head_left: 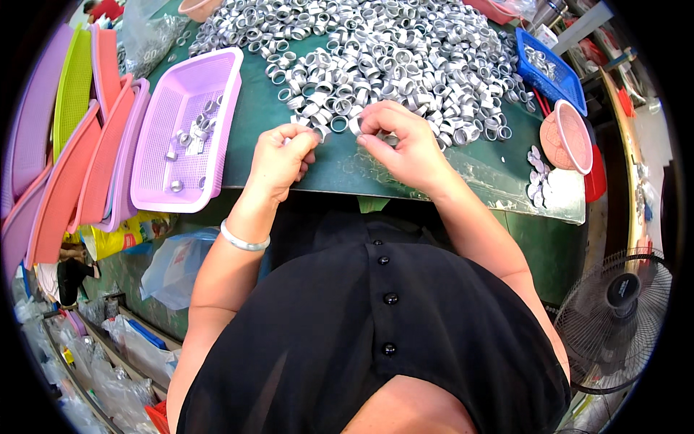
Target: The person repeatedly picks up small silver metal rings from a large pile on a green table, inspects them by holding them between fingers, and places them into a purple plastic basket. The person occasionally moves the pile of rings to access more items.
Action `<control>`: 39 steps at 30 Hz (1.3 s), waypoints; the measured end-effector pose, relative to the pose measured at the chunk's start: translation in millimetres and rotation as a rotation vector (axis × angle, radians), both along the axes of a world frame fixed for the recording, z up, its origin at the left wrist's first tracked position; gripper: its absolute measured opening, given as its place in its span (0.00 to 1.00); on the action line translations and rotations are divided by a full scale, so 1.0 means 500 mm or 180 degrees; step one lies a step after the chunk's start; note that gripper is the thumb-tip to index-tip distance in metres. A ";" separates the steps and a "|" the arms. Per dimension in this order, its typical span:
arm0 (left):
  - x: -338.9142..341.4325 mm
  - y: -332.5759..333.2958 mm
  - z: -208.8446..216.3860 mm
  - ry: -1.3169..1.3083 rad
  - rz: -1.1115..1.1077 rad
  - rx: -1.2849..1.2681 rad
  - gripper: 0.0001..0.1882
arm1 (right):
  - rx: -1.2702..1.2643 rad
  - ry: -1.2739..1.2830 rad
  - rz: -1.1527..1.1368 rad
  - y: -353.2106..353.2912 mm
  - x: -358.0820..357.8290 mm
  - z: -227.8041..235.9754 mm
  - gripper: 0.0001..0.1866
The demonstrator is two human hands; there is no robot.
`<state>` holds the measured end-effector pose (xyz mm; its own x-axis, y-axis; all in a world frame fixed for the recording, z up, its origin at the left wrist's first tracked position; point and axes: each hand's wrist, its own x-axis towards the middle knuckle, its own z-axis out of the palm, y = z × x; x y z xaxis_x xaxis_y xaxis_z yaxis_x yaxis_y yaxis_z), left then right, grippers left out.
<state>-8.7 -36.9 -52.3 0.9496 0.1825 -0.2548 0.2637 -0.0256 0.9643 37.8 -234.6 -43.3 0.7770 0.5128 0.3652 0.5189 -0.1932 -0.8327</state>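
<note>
My left hand is closed, with thumb and bent forefinger pinching a small grey metal ring. To its right, my right hand has its thumb and fingers curled round another silvery ring, partly hidden by the fingertips. Both hands are just above the near edge of the green table, a short gap apart. Right beyond them spreads a large heap of grey metal rings. A pink-purple plastic basket stands left of my left hand, with several rings lying in it.
Stacked purple, green and coral baskets stand at the far left. A blue basket and a peach round basket sit at the right, near a pile of flat grey discs. A fan is beside my right arm.
</note>
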 end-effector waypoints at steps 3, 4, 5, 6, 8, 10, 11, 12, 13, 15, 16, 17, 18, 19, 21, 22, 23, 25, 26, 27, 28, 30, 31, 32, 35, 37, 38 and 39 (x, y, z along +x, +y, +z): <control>-0.005 -0.008 0.013 0.0493 -0.0248 -0.1181 0.06 | 0.0493 0.0069 0.0265 -0.004 -0.009 -0.022 0.06; -0.007 -0.011 0.012 0.0520 -0.0340 -0.1391 0.06 | 0.0509 -0.0024 0.0329 -0.004 -0.010 -0.032 0.07; -0.009 -0.014 0.009 0.0554 -0.0433 -0.1604 0.07 | 0.0541 -0.0024 0.0380 -0.002 -0.013 -0.034 0.06; -0.010 -0.019 0.010 0.0593 -0.0461 -0.1655 0.07 | 0.0574 -0.0024 0.0431 -0.001 -0.018 -0.035 0.06; -0.010 -0.026 0.006 0.0689 -0.0530 -0.1757 0.07 | 0.0611 0.0028 0.0493 -0.001 -0.022 -0.041 0.06; -0.010 -0.029 0.006 0.0741 -0.0646 -0.1765 0.07 | 0.0665 0.0126 0.0522 -0.002 -0.027 -0.044 0.07; -0.010 -0.030 0.008 0.0748 -0.0654 -0.1755 0.07 | 0.0692 0.0175 0.0538 -0.002 -0.029 -0.044 0.07; -0.011 -0.033 0.010 0.0756 -0.0660 -0.1744 0.07 | 0.0698 0.0115 0.0532 -0.003 -0.030 -0.043 0.07; -0.011 -0.035 0.011 0.0764 -0.0666 -0.1734 0.07 | 0.0704 0.0056 0.0526 -0.004 -0.031 -0.042 0.08; -0.012 -0.035 0.009 0.0825 -0.0698 -0.1851 0.06 | 0.0729 -0.0043 0.0535 -0.006 -0.031 -0.041 0.08; -0.012 -0.034 0.008 0.0856 -0.0714 -0.1909 0.06 | 0.0745 -0.0078 0.0548 -0.006 -0.031 -0.041 0.08; -0.013 -0.034 0.007 0.0882 -0.0778 -0.1926 0.07 | 0.0757 -0.0109 0.0556 -0.005 -0.031 -0.041 0.07; -0.012 -0.033 0.007 0.0907 -0.0841 -0.1942 0.07 | 0.0835 -0.0058 0.0526 -0.004 -0.033 -0.043 0.07; -0.012 -0.032 0.006 0.0933 -0.0904 -0.1958 0.07 | 0.0913 -0.0007 0.0496 -0.001 -0.034 -0.045 0.06; -0.009 -0.028 0.006 0.1019 -0.1057 -0.2046 0.07 | 0.1044 0.0169 0.0529 0.001 -0.037 -0.047 0.06; -0.008 -0.028 0.006 0.1061 -0.1133 -0.2089 0.07 | 0.1099 0.0295 0.0589 0.000 -0.039 -0.047 0.06; -0.008 -0.028 0.006 0.1054 -0.1182 -0.2070 0.07 | 0.1152 0.0418 0.0647 0.000 -0.040 -0.047 0.06; -0.008 -0.031 0.006 0.1040 -0.1279 -0.2031 0.08 | 0.1175 0.0398 0.0663 -0.002 -0.039 -0.048 0.06; -0.009 -0.034 0.006 0.0996 -0.1190 -0.1963 0.08 | 0.1186 0.0388 0.0667 -0.003 -0.038 -0.049 0.06; -0.012 -0.039 0.009 0.0952 -0.1101 -0.1895 0.09 | 0.1198 0.0386 0.0638 -0.005 -0.038 -0.051 0.06; -0.014 -0.042 0.011 0.0908 -0.1012 -0.1827 0.10 | 0.1211 0.0383 0.0608 -0.007 -0.037 -0.054 0.06; -0.020 -0.044 0.023 0.0854 -0.0920 -0.2053 0.11 | 0.1163 0.0356 0.0553 -0.009 -0.036 -0.054 0.05; -0.022 -0.045 0.025 0.0827 -0.0873 -0.2166 0.12 | 0.1103 0.0330 0.0527 -0.010 -0.035 -0.052 0.05; -0.024 -0.047 0.023 0.0777 -0.0880 -0.1999 0.12 | 0.1043 0.0306 0.0504 -0.011 -0.035 -0.051 0.05; -0.027 -0.052 0.015 0.0700 -0.0891 -0.1809 0.14 | 0.0804 0.0010 0.0610 -0.018 -0.031 -0.056 0.10; -0.027 -0.053 0.016 0.0743 -0.0887 -0.2095 0.14 | 0.1387 0.0695 0.0639 -0.015 -0.039 -0.053 0.14; -0.026 -0.050 0.011 0.0748 -0.0985 -0.2377 0.15 | 0.1679 0.1043 0.0655 -0.014 -0.044 -0.050 0.17; -0.025 -0.045 -0.001 0.0751 -0.1082 -0.2659 0.16 | 0.1823 0.1336 0.0670 -0.016 -0.047 -0.042 0.17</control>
